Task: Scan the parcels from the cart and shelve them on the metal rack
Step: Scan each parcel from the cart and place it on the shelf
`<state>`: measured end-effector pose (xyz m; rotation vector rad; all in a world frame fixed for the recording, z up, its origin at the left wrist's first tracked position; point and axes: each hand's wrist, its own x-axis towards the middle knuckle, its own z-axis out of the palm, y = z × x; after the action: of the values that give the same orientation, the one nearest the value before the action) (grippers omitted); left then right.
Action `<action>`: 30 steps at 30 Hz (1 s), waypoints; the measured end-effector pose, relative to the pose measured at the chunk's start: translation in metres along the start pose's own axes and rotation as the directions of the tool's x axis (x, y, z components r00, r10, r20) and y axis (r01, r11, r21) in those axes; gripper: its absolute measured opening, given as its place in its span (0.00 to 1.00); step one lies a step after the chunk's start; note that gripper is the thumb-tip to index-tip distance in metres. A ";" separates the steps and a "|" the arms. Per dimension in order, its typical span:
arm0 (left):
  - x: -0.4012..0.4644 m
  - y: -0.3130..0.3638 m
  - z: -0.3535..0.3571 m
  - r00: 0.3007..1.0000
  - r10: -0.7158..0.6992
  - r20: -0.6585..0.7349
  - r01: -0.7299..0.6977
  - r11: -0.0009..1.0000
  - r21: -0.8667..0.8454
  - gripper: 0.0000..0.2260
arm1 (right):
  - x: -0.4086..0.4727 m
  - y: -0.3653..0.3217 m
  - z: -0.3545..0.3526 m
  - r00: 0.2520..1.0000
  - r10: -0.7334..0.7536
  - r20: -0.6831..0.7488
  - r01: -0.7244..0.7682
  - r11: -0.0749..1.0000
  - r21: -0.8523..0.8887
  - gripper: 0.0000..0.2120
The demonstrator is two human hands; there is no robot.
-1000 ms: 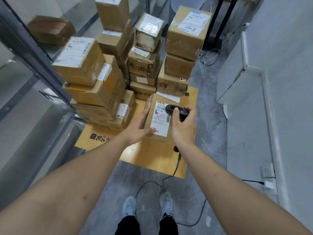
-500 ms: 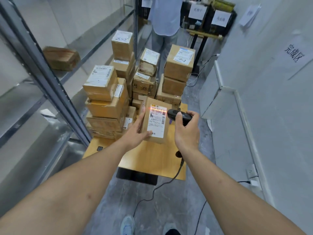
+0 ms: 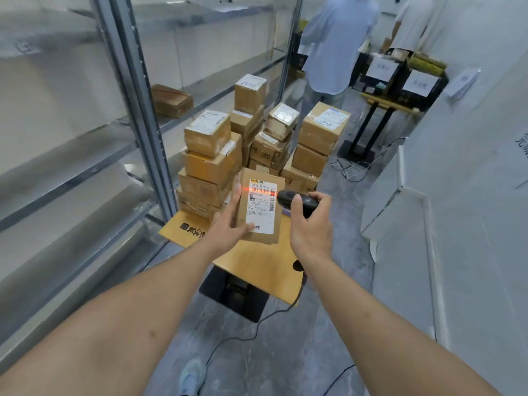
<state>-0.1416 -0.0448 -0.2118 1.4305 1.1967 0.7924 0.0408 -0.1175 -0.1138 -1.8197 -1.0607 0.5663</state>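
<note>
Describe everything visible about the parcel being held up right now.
The parcel is a small brown cardboard box, held upright above the cart. A white printed label covers its near face, with a red scan line across the label's top. The left hand grips its left side and lower edge. The scanner in the right hand points at it without touching.

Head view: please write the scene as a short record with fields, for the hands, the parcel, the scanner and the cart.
left hand: holds the parcel upright, label facing the camera
right hand: grips the black scanner, aimed at the label
scan line: red beam lies across the barcode near the label top
cart: wooden deck, stacked boxes at its far end
metal rack: on the left, one box on a shelf
</note>
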 end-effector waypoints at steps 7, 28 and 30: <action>-0.069 -0.013 -0.011 0.984 -0.011 -0.177 0.014 1.000 0.018 0.49 | -0.043 -0.007 -0.011 0.974 -0.134 0.183 0.126 0.990 0.059 0.14; -0.277 -0.032 -0.240 0.811 -0.114 -0.573 0.053 0.991 -0.122 0.47 | -0.222 -0.139 0.181 0.740 -0.386 0.552 0.300 0.922 0.243 0.15; -0.289 -0.047 -0.270 0.804 -0.123 -0.582 0.048 0.989 -0.142 0.48 | -0.239 -0.152 0.208 0.733 -0.384 0.562 0.298 0.923 0.242 0.16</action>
<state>-0.4845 -0.2416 -0.1593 1.0399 1.6365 1.2824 -0.3023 -0.1899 -0.0906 -1.2832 -1.6987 0.9992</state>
